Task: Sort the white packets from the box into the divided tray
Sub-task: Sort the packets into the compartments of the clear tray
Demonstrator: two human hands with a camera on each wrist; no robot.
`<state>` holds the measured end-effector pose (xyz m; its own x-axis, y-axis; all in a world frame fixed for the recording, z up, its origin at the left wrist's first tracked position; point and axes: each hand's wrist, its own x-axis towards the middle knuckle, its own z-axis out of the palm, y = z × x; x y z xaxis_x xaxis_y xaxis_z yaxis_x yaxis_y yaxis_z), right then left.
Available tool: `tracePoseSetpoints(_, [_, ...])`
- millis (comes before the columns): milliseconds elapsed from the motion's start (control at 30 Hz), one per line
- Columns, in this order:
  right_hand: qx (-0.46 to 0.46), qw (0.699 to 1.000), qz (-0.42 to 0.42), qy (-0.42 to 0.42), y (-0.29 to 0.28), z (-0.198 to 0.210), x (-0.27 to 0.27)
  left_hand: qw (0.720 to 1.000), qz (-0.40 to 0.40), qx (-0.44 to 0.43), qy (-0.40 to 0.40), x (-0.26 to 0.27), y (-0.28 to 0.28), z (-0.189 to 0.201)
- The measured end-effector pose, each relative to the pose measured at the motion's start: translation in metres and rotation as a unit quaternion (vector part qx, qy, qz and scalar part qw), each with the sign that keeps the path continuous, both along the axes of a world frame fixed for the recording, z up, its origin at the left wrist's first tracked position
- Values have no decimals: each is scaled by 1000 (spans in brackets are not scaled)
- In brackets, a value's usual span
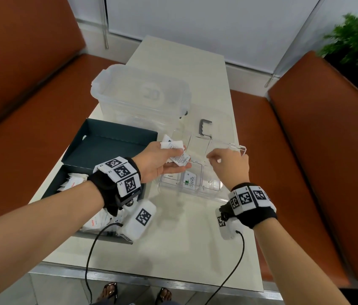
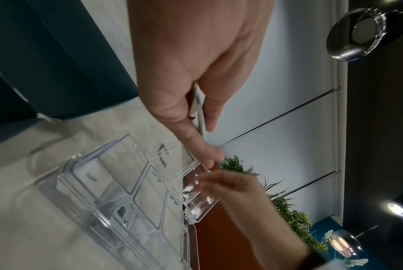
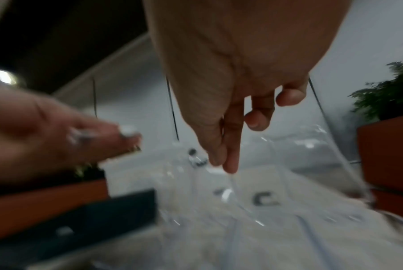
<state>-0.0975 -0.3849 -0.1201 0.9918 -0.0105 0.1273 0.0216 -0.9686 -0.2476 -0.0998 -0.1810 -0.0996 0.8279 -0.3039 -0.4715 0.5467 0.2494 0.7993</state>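
Sorting packets over clear divided tray [image 1: 212, 190].
Left hand [image 1: 160, 161] grip closed round white packets [image 1: 174, 150]; right hand [image 1: 230, 165] grip pinched, contents unclear.

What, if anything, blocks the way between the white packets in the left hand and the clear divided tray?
Nothing visible blocks it. The left hand holds the white paper packets just above the clear plastic divided tray, whose hinged lid is raised, the right hand at its edge.
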Motion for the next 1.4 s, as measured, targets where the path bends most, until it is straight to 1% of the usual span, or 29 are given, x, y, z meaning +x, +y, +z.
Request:
tracePoseSetpoints(33, [79,996,23,-38,8,8,-4,1000,8,2,-5,1,0,0])
tracePoseSetpoints(67, [144,986,56,-69,17,15,-10,1000,15,1,-11,1,-1,-1])
tracePoseSetpoints(100, [179,976,91,-86,27,19,-17,1000,18,0,-17,2,-2,-1])
tracePoseSetpoints(167, [187,968,147,-74,44,21,-28,1000,13,5,-26,4,-5,-2])
tracePoseSetpoints(200, [187,968,156,-61,49,18,-31,1000,10,10,-25,4,-6,-1])
tracePoseSetpoints(300, [208,968,130,-51,56,10,-31,999,-29,23,-18,3,-8,-1])
tracePoseSetpoints(367, [225,967,111,-46,57,7,-30,998,-58,13,-12,1,-9,0])
tracePoseSetpoints(500, [243,964,93,-48,55,7,-30,998,-61,-9,5,-2,-8,1])
tracePoseSetpoints(600, [290,955,38,-49,48,10,-28,999,-53,-3,-1,-4,-7,0])
tracePoseSetpoints(667, [360,933,7,-26,43,14,-27,1000,-29,0,-5,-4,-6,-2])
tracePoseSetpoints(767, [489,871,-16,32,39,21,-30,999,-31,8,-33,-5,-4,-3])
tracePoseSetpoints(800, [510,859,-16,48,38,23,-32,999,-34,10,-41,-6,-4,-3])
tracePoseSetpoints(833, [519,852,-12,61,37,25,-33,998,-34,12,-47,-6,-4,-2])
tracePoseSetpoints(867, [520,852,-6,69,36,27,-33,998,-31,17,-53,-7,-5,-1])
tracePoseSetpoints(900, [510,857,-2,71,34,30,-33,998,-28,24,-58,-7,-5,0])
tracePoseSetpoints(1000, [455,890,-6,42,22,38,-29,996,-28,50,-70,-7,-8,3])
tracePoseSetpoints(1133, [421,907,6,23,9,46,-21,995,-37,52,-79,-9,-12,4])
tracePoseSetpoints(1233, [411,911,-37,6,0,42,-8,996,-23,51,-76,-7,-11,4])
tracePoseSetpoints(1300, [390,918,-69,23,-3,32,3,996,-7,55,-70,-6,-8,4])
tracePoseSetpoints(1333, [363,928,-75,42,-2,25,7,996,-1,58,-68,-6,-6,3])
tracePoseSetpoints(1400, [281,954,-57,87,6,10,15,996,3,62,-65,-7,-3,2])
